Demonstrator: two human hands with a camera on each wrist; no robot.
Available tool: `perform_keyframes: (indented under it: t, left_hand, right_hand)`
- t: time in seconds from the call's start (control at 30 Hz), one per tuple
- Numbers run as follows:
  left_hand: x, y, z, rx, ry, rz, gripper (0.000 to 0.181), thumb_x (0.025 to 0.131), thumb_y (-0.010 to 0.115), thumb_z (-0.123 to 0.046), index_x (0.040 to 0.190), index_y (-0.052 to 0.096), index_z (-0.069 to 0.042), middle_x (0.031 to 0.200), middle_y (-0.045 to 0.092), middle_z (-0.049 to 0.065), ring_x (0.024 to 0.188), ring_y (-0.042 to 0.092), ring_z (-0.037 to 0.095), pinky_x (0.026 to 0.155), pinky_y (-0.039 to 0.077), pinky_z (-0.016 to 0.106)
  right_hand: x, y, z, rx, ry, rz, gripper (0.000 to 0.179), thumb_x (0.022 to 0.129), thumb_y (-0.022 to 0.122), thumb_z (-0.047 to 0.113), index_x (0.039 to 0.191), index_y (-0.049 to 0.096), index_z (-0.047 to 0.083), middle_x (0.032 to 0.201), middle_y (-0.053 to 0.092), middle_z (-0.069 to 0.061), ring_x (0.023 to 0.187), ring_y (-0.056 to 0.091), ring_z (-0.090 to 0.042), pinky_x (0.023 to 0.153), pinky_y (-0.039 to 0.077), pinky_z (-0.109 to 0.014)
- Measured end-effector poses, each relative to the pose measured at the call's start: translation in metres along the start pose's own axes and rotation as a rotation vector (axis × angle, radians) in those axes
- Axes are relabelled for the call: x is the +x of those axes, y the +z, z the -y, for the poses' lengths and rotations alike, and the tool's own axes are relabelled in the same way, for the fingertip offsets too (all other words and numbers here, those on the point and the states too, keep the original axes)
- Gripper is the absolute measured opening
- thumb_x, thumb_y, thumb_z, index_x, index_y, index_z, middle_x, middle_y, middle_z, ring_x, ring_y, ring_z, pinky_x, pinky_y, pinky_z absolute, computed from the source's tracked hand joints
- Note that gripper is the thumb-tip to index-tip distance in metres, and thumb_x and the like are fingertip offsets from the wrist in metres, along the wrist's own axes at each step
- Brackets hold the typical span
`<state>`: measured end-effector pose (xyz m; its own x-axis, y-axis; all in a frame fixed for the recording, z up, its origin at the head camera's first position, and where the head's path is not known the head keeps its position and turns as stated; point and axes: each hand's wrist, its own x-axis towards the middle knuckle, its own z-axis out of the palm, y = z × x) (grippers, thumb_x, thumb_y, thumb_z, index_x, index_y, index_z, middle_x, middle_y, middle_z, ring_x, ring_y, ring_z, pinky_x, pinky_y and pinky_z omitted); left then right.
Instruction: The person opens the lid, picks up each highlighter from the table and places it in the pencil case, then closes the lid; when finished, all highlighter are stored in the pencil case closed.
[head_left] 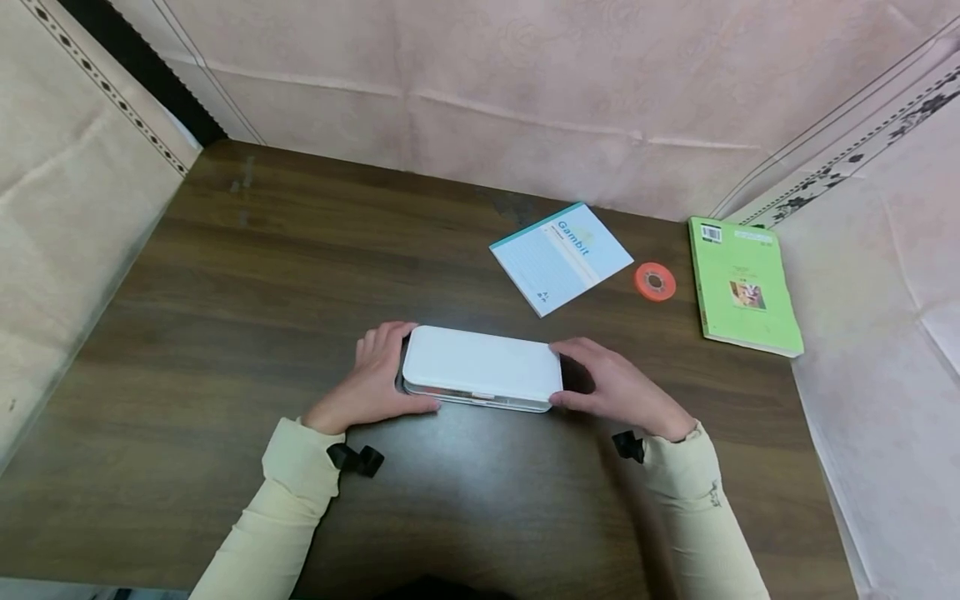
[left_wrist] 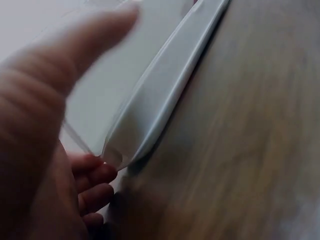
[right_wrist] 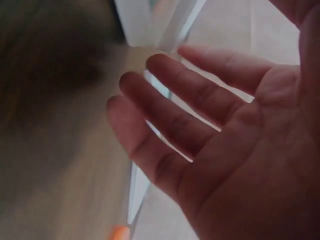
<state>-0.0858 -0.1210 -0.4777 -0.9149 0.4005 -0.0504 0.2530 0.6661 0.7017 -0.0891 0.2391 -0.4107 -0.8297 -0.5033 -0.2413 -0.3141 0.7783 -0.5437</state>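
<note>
A long white pencil case (head_left: pixel 480 358) lies crosswise in front of me, its lid a little raised along the near side, where a thin line of the inside shows. My left hand (head_left: pixel 375 379) holds its left end, thumb at the near edge and fingers round the far corner. In the left wrist view, fingertips (left_wrist: pixel 102 175) meet the corner of the case. At the other end, my right hand (head_left: pixel 611 382) spans the case between thumb and index finger. The right wrist view shows the remaining fingers (right_wrist: pixel 175 120) stretched out beside it.
Beyond the case, a light blue "Gambit" notebook (head_left: pixel 562 258) lies on the brown wooden table (head_left: pixel 300 250). To its right are a red-orange tape roll (head_left: pixel 655 282) and a green book (head_left: pixel 746 287) near the right edge. Pale cloth (head_left: pixel 480 92) hangs behind the table and along both sides.
</note>
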Motion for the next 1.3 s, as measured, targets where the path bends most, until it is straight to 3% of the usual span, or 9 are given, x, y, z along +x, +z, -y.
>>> perform_keyframes:
  t: [0.13,0.27,0.77,1.1,1.3]
  left_hand:
    - [-0.001,-0.002,-0.001,-0.017,-0.027,0.031,0.098,0.078,0.075,-0.055,0.150,0.027,-0.009,0.148,0.029,0.015,0.128,0.026,0.031,0.100,0.025,0.050]
    - [-0.002,-0.003,-0.001,-0.021,-0.010,0.022,0.087,0.084,0.071,-0.048,0.149,0.028,-0.007,0.147,0.031,0.016,0.128,0.027,0.032,0.101,0.024,0.050]
    - [-0.002,-0.004,-0.001,-0.012,-0.013,0.012,0.089,0.083,0.074,-0.047,0.148,0.029,-0.007,0.146,0.032,0.017,0.128,0.027,0.032,0.099,0.023,0.049]
    - [-0.002,-0.002,0.000,-0.002,-0.003,0.010,0.089,0.081,0.076,-0.045,0.146,0.031,-0.005,0.144,0.034,0.017,0.125,0.029,0.033,0.097,0.024,0.048]
    - [-0.002,0.001,-0.002,0.014,-0.003,0.001,0.088,0.082,0.075,-0.045,0.147,0.031,-0.004,0.145,0.034,0.019,0.127,0.029,0.035,0.100,0.024,0.052]
  right_hand:
    - [0.005,0.008,0.000,-0.034,0.037,0.026,0.082,0.081,0.079,0.041,0.147,0.043,0.010,0.139,0.053,-0.009,0.123,0.051,-0.025,0.105,0.042,-0.047]
    - [0.009,0.013,0.002,-0.085,0.019,0.012,0.085,0.078,0.082,0.039,0.145,0.044,0.005,0.136,0.055,-0.012,0.120,0.052,-0.026,0.103,0.044,-0.046]
    - [0.014,0.012,0.012,-0.189,0.001,0.036,0.086,0.078,0.083,0.038,0.144,0.041,0.001,0.134,0.055,-0.016,0.116,0.054,-0.027,0.099,0.047,-0.045]
    - [0.012,0.016,0.011,-0.168,0.025,0.034,0.087,0.079,0.082,0.039,0.145,0.040,0.002,0.136,0.054,-0.016,0.119,0.053,-0.026,0.101,0.046,-0.045]
    - [0.006,0.018,0.006,-0.078,0.043,0.017,0.086,0.081,0.080,0.038,0.149,0.037,0.005,0.143,0.050,-0.013,0.126,0.050,-0.027,0.106,0.042,-0.047]
